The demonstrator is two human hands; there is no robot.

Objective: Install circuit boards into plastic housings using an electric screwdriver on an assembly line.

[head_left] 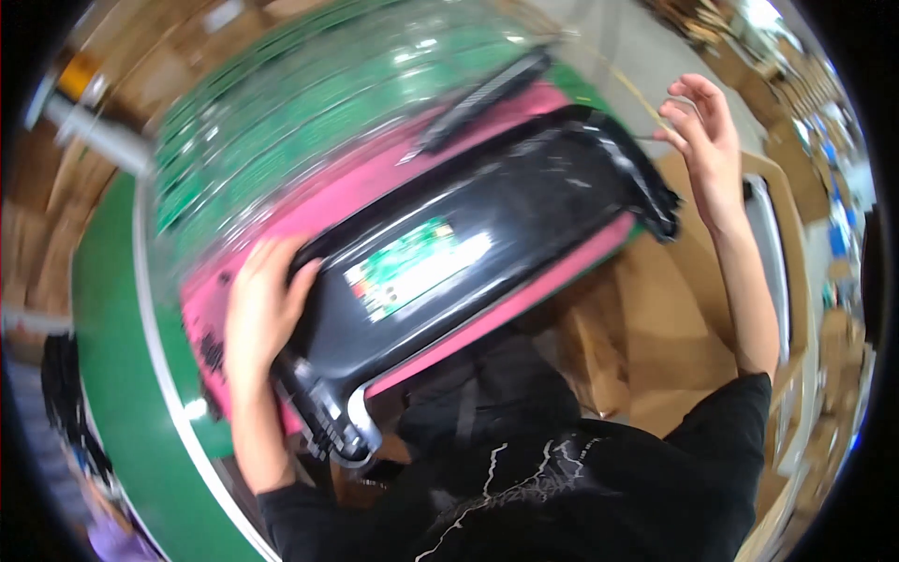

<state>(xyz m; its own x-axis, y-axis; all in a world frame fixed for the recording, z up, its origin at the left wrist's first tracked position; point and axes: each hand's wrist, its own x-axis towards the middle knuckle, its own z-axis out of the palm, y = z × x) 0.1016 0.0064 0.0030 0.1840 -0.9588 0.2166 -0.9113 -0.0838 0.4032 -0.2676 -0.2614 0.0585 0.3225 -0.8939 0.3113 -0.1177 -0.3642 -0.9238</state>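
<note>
A long black plastic housing (524, 201) lies slantwise on a pink mat (506, 328), its right end farther from me. A green circuit board (407, 267) with a bright glare shows on its surface. My left hand (262, 304) grips the left end, thumb over the inner edge and fingers along the outer side. My right hand (707, 140) is raised beyond the right end, apart from the housing, with its fingers loosely curled and spread. A thin dark line shows near its fingertips, too blurred to name. A pale curved piece (363, 421) sits at the housing's near left corner.
Clear plastic trays (309, 122) cover the far side of the green table (112, 309). A dark elongated part (487, 98) lies behind the housing. Small black pieces (213, 354) are scattered on the mat's left. An open cardboard box (679, 328) stands right of me.
</note>
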